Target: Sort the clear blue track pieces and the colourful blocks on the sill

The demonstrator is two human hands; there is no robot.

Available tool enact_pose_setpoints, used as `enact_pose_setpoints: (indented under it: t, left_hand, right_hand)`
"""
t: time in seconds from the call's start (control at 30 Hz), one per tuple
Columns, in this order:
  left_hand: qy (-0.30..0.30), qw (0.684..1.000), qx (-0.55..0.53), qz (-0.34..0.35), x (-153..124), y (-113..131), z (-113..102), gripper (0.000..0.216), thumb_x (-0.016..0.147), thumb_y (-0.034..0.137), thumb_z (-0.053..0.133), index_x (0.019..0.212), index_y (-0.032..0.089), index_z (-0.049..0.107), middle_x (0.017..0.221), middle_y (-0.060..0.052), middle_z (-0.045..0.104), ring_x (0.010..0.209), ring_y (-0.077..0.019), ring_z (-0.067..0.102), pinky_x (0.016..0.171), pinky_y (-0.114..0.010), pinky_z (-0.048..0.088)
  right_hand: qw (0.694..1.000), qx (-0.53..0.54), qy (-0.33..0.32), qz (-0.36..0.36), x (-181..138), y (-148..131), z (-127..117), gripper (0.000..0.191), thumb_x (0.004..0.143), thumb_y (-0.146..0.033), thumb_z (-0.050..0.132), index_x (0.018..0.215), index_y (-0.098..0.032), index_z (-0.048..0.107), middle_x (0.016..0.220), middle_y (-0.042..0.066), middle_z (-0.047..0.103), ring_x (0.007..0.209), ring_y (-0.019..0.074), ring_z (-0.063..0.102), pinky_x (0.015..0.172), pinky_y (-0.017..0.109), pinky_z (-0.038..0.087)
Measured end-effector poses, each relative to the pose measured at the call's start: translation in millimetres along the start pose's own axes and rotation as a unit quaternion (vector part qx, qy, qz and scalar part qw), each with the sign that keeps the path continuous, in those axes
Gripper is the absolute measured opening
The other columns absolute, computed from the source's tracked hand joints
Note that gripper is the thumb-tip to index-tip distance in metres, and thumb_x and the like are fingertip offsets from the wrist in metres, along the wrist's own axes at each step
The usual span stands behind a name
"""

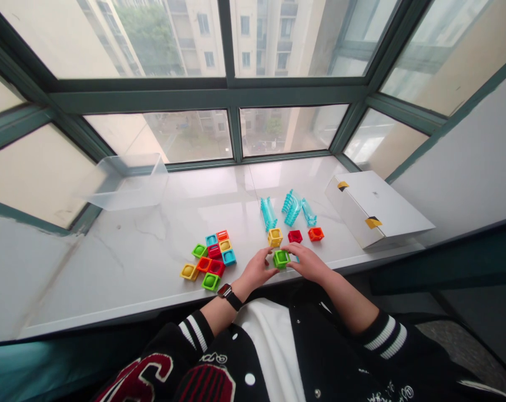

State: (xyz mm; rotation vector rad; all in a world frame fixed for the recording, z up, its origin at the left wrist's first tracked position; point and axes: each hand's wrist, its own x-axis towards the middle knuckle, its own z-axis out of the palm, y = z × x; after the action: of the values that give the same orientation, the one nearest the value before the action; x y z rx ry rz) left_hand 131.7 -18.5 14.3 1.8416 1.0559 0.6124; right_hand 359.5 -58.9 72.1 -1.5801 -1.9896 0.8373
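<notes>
A green cube block (281,258) sits near the front edge of the white marble sill (152,257). My left hand (258,269) pinches it from the left and my right hand (307,262) holds it from the right; a bit of blue shows under the right fingers. Just behind stand a yellow cube (275,237), a red cube (295,236) and an orange cube (315,234) in a row. Further back lie three light-blue ribbed track pieces (292,207).
A cluster of several coloured cubes (211,258) lies to the left. A clear plastic tub (125,181) stands at the back left by the window. A white cardboard box (374,209) lies at the right. The window frames (232,92) wall in the sill.
</notes>
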Motion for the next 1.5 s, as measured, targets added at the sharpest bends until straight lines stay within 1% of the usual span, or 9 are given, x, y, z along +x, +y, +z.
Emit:
enact_pose_setpoints:
  t: [0.07, 0.17, 0.3, 0.43, 0.6, 0.77, 0.93, 1.07, 1.5]
  left_hand:
    - [-0.001, 1.000, -0.020, 0.011, -1, 3, -14, 0.073, 0.077, 0.030, 0.085, 0.144, 0.024, 0.057, 0.136, -0.012, 0.066, 0.082, -0.0162, 0.067, 0.083, -0.037, 0.060]
    - [0.009, 0.999, -0.018, 0.028, -6, 10, -47, 0.052, 0.088, 0.036, 0.075, 0.137, 0.025, 0.062, 0.133, -0.010, 0.069, 0.084, -0.0162, 0.069, 0.078, -0.034, 0.061]
    - [0.077, 0.994, 0.055, 0.055, -22, 8, -100, 0.031, 0.098, 0.041, 0.063, 0.123, 0.024, 0.069, 0.118, -0.007, 0.073, 0.089, -0.0190, 0.070, 0.083, -0.036, 0.061]
    - [0.192, 0.964, 0.169, 0.067, -47, -17, -141, 0.025, 0.100, 0.037, 0.058, 0.115, 0.024, 0.072, 0.127, -0.010, 0.070, 0.122, -0.0279, 0.064, 0.111, -0.048, 0.051]
    - [0.237, 0.935, 0.261, 0.031, -79, -49, -166, 0.026, 0.100, 0.036, 0.054, 0.114, 0.024, 0.073, 0.131, -0.011, 0.068, 0.124, -0.0308, 0.062, 0.113, -0.051, 0.048]
    - [0.215, 0.937, 0.273, 0.037, -105, -50, -169, 0.025, 0.100, 0.035, 0.054, 0.112, 0.025, 0.073, 0.123, -0.010, 0.071, 0.117, -0.0296, 0.065, 0.107, -0.048, 0.051]
    - [0.183, 0.943, 0.279, 0.010, -128, -44, -159, 0.026, 0.100, 0.038, 0.055, 0.119, 0.026, 0.067, 0.117, -0.010, 0.069, 0.110, -0.0285, 0.067, 0.099, -0.044, 0.056]
    - [0.154, 0.947, 0.280, -0.028, -137, -42, -144, 0.039, 0.095, 0.044, 0.064, 0.129, 0.025, 0.063, 0.123, -0.011, 0.066, 0.114, -0.0300, 0.067, 0.099, -0.044, 0.058]
    - [0.103, 0.927, 0.340, -0.118, -126, -24, -122, 0.043, 0.092, 0.037, 0.069, 0.133, 0.024, 0.065, 0.143, -0.013, 0.055, 0.117, -0.0302, 0.068, 0.090, -0.041, 0.060]
  right_hand:
    - [1.000, -0.006, -0.004, 0.001, 0, -1, -1, 0.050, 0.081, -0.008, 0.072, 0.129, -0.024, 0.068, 0.128, 0.009, 0.068, 0.120, 0.0262, 0.066, 0.109, 0.045, 0.052]
    - [1.000, -0.012, -0.007, 0.000, 1, -2, -2, 0.050, 0.082, -0.009, 0.073, 0.129, -0.024, 0.068, 0.130, 0.009, 0.068, 0.120, 0.0256, 0.066, 0.109, 0.044, 0.052]
    - [1.000, -0.021, -0.013, 0.002, 2, -1, -4, 0.051, 0.081, -0.010, 0.074, 0.129, -0.026, 0.067, 0.129, 0.008, 0.069, 0.118, 0.0254, 0.067, 0.108, 0.044, 0.053]
    - [0.999, -0.030, -0.019, -0.001, 2, -2, -7, 0.055, 0.080, -0.011, 0.075, 0.132, -0.027, 0.067, 0.130, 0.008, 0.069, 0.121, 0.0268, 0.067, 0.109, 0.046, 0.053]
    - [0.999, -0.049, 0.006, -0.010, 1, -5, -13, 0.058, 0.083, -0.022, 0.079, 0.138, -0.030, 0.065, 0.137, 0.009, 0.067, 0.122, 0.0283, 0.068, 0.107, 0.047, 0.056]
    - [0.994, -0.052, 0.074, -0.056, 4, -16, -23, 0.037, 0.093, -0.034, 0.072, 0.129, -0.029, 0.070, 0.128, 0.008, 0.071, 0.118, 0.0275, 0.070, 0.104, 0.045, 0.058]
    - [0.989, -0.029, 0.114, -0.095, 9, -27, -23, 0.026, 0.098, -0.030, 0.066, 0.122, -0.028, 0.073, 0.120, 0.007, 0.075, 0.111, 0.0256, 0.072, 0.101, 0.043, 0.060]
    - [0.984, -0.004, 0.137, -0.117, 13, -32, -16, 0.021, 0.099, -0.027, 0.064, 0.116, -0.027, 0.075, 0.115, 0.007, 0.077, 0.111, 0.0265, 0.073, 0.099, 0.043, 0.061]
    - [0.987, 0.019, 0.101, -0.124, 10, -41, -10, 0.020, 0.100, -0.027, 0.061, 0.114, -0.027, 0.076, 0.113, 0.007, 0.077, 0.105, 0.0242, 0.073, 0.096, 0.040, 0.060]
